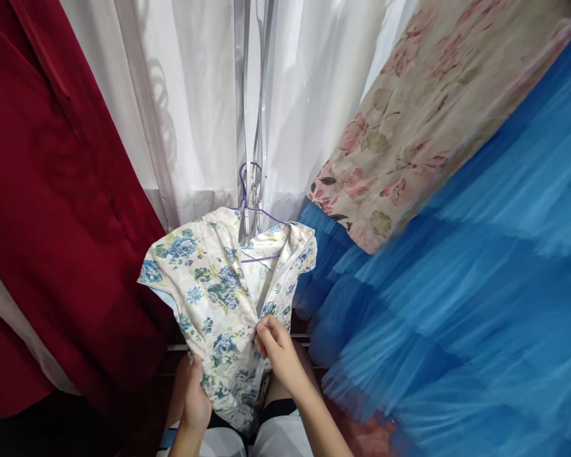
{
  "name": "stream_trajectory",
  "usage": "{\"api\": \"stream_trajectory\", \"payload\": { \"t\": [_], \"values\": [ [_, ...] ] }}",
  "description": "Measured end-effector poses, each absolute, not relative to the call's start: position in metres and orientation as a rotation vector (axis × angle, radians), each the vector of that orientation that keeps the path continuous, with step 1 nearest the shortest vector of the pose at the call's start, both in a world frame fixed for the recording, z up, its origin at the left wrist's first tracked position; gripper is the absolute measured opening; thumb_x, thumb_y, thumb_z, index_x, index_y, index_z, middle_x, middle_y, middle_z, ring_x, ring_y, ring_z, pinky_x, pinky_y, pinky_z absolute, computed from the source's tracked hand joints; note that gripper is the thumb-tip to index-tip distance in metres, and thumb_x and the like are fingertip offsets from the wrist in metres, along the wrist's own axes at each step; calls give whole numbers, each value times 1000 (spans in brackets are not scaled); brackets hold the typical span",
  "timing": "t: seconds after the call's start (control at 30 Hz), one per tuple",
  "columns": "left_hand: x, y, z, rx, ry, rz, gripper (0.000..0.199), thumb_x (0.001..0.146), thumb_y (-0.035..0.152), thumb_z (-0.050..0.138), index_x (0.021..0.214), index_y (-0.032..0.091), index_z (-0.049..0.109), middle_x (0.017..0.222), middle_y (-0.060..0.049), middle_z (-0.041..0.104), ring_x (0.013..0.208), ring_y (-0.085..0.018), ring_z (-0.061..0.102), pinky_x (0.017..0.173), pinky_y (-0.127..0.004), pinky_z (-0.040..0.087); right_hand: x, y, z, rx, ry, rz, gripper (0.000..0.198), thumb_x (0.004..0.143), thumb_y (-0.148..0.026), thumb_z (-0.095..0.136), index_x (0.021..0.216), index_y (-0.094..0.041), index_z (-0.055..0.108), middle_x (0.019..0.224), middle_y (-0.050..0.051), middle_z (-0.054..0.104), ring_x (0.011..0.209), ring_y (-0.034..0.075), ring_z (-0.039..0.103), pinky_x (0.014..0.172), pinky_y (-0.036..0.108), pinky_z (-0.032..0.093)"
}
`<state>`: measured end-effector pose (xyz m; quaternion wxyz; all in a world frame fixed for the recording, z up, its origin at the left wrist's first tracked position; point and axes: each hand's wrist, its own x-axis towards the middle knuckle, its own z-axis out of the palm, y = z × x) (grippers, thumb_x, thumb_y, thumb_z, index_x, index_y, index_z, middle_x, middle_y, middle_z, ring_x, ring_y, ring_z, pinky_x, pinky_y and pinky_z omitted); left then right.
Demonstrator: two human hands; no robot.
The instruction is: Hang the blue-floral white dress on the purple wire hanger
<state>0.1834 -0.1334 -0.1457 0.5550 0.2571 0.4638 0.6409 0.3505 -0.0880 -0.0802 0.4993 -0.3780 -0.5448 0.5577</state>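
Observation:
A white garment with blue and yellow-green flowers (209, 279) hangs on a thin purple hanger (243, 190) in front of me. Its neck opening gapes in a V, and the hanger's lower bar shows inside. My right hand (273, 343) is closed in a pinch at the bottom of that V, where the two edges meet; whether a zipper pull is between the fingertips I cannot make out. At the garment's lower left side, my left hand (195, 397) grips the cloth, thumb in front and fingers hidden behind it.
White sheer curtains (195, 95) hang behind, with pale ribbons (252, 76) down their middle. Dark red cloth (71, 209) drapes at the left. On the right hang a beige flowered cloth (390, 139) and layered blue tulle (438, 317). My legs are below the garment.

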Motion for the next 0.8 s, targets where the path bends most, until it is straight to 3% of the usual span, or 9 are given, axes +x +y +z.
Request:
{"api": "stream_trajectory", "payload": {
  "t": [0.13,0.27,0.47,0.6,0.7,0.8],
  "values": [
    [170,-116,-132,779,1542,1804,55,79,48,69,125,27,48,141,-11,51,134,-32,46,108,-47,41,354,-102,-70,-847,-1307,1491,29,91,-44,55,75,-22,46,50,-8,44,44,9,34,48,24,23],
    [186,-117,-113,1166,1777,2116,50,82,37,67,123,28,40,146,-13,38,138,-28,37,113,-46,34,349,-109,-61,-870,-1375,1432,32,90,-44,59,72,-20,49,51,-7,43,47,8,33,48,23,23],
    [226,-126,-99,1505,1477,1543,19,92,38,53,108,28,56,107,-8,65,104,-27,62,93,-39,47,340,-108,-57,-897,-1412,1362,35,88,-44,63,68,-19,49,51,-6,46,46,8,37,46,22,24],
    [227,-120,-91,1605,1475,1488,13,93,35,49,85,26,53,83,-5,64,83,-23,62,80,-36,49,343,-97,-39,-881,-1366,1498,31,86,-39,63,68,-18,52,44,-5,52,38,7,35,43,22,22],
    [222,-115,-88,1738,1453,1437,11,93,31,49,84,25,53,82,-5,64,82,-23,62,78,-35,48,344,-69,-11,-852,-1257,1587,28,81,-36,66,64,-17,55,42,-6,50,35,5,30,41,23,17],
    [222,-111,-87,1838,1479,1341,11,93,29,47,85,23,53,83,-5,64,81,-23,62,76,-34,47,337,-33,28,-786,-1248,1459,24,75,-35,67,63,-16,59,42,-6,48,35,6,28,40,25,14]
  ]
}}
